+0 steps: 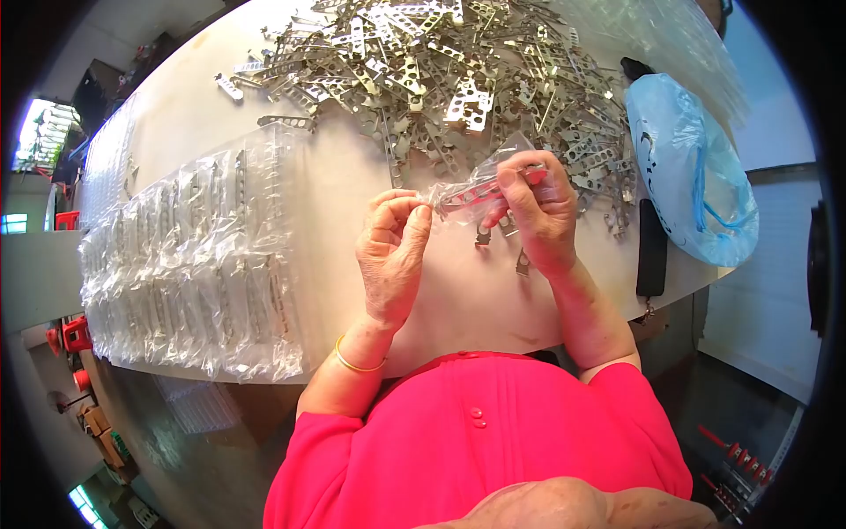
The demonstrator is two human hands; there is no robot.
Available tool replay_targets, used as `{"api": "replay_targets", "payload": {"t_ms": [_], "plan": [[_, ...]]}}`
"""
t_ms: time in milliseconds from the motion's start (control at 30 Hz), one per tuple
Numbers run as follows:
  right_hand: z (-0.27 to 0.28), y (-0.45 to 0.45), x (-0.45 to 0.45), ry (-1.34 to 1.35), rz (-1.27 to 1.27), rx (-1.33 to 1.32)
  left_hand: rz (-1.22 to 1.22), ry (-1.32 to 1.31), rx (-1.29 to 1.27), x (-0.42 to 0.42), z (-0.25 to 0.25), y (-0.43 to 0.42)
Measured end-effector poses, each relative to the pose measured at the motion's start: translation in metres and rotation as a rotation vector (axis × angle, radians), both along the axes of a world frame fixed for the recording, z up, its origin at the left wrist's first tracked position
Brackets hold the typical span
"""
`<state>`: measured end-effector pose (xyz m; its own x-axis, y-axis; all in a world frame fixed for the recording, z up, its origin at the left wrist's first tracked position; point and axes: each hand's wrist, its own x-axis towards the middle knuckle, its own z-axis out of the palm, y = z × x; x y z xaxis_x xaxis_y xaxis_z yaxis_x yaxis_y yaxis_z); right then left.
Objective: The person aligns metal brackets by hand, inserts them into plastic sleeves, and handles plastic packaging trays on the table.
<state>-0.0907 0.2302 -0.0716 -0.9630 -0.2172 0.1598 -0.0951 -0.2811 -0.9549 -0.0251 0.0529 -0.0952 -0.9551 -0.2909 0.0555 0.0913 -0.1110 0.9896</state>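
Observation:
Between my two hands is a small clear plastic bag (471, 196) with a flat metal bracket showing inside it. My left hand (394, 247) pinches one end of the bag between thumb and fingers. At the other end, my right hand (542, 212) grips the bag with the thumb pressed against the fingers. Just beyond my hands lies a large heap of perforated metal brackets (414, 79). A few loose brackets (523, 262) rest on the table below my right hand.
Rows of bagged brackets (189, 273) lie on the white table (344, 326) at the left. On the right are a blue plastic bag (692, 167) and a long black object (651, 251). Clear plastic sheeting (661, 44) lies at the far right.

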Motion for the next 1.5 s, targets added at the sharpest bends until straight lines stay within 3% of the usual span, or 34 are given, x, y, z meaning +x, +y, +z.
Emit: {"api": "replay_targets", "payload": {"t_ms": [233,300,433,500,667,733,1133,1233,1467,1500], "plan": [[0.000,0.001,-0.003,-0.030,-0.076,-0.053,0.018,0.059,0.069,0.000,-0.002,-0.001],[0.000,0.001,-0.004,-0.032,-0.071,-0.058,0.085,-0.012,0.248,0.000,0.001,0.002],[-0.002,0.003,-0.006,-0.065,-0.080,-0.074,0.061,0.026,0.243,-0.003,-0.002,-0.001],[-0.001,0.001,-0.006,-0.079,-0.093,-0.087,0.003,-0.070,0.041,-0.002,0.010,0.000],[-0.001,0.003,-0.006,-0.069,-0.081,-0.093,-0.083,-0.044,-0.179,-0.003,-0.001,-0.004],[-0.001,0.002,-0.005,-0.065,-0.074,-0.090,-0.095,-0.139,-0.095,-0.002,0.003,-0.001],[-0.002,0.004,-0.008,-0.067,-0.077,-0.114,-0.165,-0.041,0.311,-0.001,-0.004,-0.006],[-0.001,0.005,-0.010,-0.075,-0.123,-0.121,-0.089,-0.050,0.394,-0.001,0.004,-0.003],[-0.004,0.004,-0.011,-0.087,-0.135,-0.124,0.042,0.027,0.347,0.000,-0.002,-0.002],[-0.003,0.004,-0.010,-0.092,-0.124,-0.122,0.127,0.067,0.222,0.000,0.002,0.001]]}}
